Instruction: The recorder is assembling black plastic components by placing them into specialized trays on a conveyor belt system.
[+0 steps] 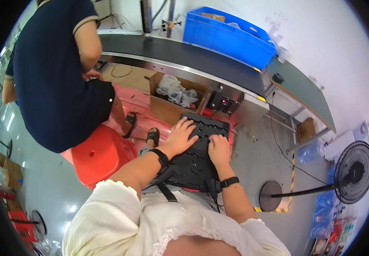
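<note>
A black moulded tray with rows of shaped hollows rests on my lap. Across its upper left part lies my left hand, open, with the fingers spread on the surface. Closer to the right edge of the tray, my right hand is closed, its fingers curled down against the tray. Whatever is under those fingertips, if anything, is hidden. Each wrist wears a black strap, and small black devices with cables hang by the straps over the tray's near edge.
Ahead runs a black conveyor belt bearing a blue crate. A cardboard box with plastic bags stands below. At left a co-worker sits on a red stool. At right are a standing fan and a green table.
</note>
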`<action>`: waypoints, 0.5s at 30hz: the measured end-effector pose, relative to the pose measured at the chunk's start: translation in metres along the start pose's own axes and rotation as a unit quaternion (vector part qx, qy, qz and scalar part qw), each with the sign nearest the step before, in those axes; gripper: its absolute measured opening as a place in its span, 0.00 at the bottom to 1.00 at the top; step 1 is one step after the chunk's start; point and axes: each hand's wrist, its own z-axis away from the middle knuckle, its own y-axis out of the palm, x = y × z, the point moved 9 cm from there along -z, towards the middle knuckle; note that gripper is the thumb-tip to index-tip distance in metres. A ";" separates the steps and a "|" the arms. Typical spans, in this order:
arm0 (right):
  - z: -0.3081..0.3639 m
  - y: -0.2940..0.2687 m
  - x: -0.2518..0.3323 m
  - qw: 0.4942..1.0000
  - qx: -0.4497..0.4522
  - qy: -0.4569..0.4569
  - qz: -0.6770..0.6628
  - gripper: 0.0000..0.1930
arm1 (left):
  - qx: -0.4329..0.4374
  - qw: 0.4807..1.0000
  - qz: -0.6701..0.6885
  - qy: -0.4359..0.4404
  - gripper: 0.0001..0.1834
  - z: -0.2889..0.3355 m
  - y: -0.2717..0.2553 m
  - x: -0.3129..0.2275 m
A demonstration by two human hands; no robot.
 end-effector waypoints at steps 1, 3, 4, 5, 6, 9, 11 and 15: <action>-0.001 -0.003 0.001 1.000 -0.012 0.008 -0.002 0.08 | 0.008 1.000 -0.007 0.000 0.27 -0.001 -0.004 -0.004; -0.001 -0.006 0.000 0.999 -0.026 0.023 0.003 0.11 | 0.021 1.000 -0.008 0.007 0.27 -0.002 -0.006 -0.011; -0.001 -0.009 0.001 0.999 -0.046 0.015 -0.007 0.14 | 0.016 1.000 -0.017 0.003 0.27 -0.002 -0.007 -0.012; 0.000 -0.013 0.002 0.998 -0.067 0.005 -0.017 0.17 | 0.011 1.000 -0.026 -0.001 0.28 -0.002 -0.007 -0.012; 0.001 -0.012 0.000 0.998 -0.067 0.011 -0.013 0.17 | 0.014 1.000 -0.022 0.003 0.28 -0.001 -0.007 -0.013; 0.003 -0.001 0.001 1.000 -0.015 -0.010 0.007 0.15 | 0.031 0.998 -0.048 -0.002 0.24 0.000 -0.008 -0.015; 0.003 0.000 -0.002 1.000 -0.016 -0.001 -0.001 0.13 | 0.040 0.998 -0.040 0.004 0.23 0.000 -0.006 -0.014; 0.002 0.000 -0.004 0.999 -0.005 0.020 -0.038 0.06 | 0.041 0.999 -0.017 0.000 0.20 0.000 -0.005 -0.012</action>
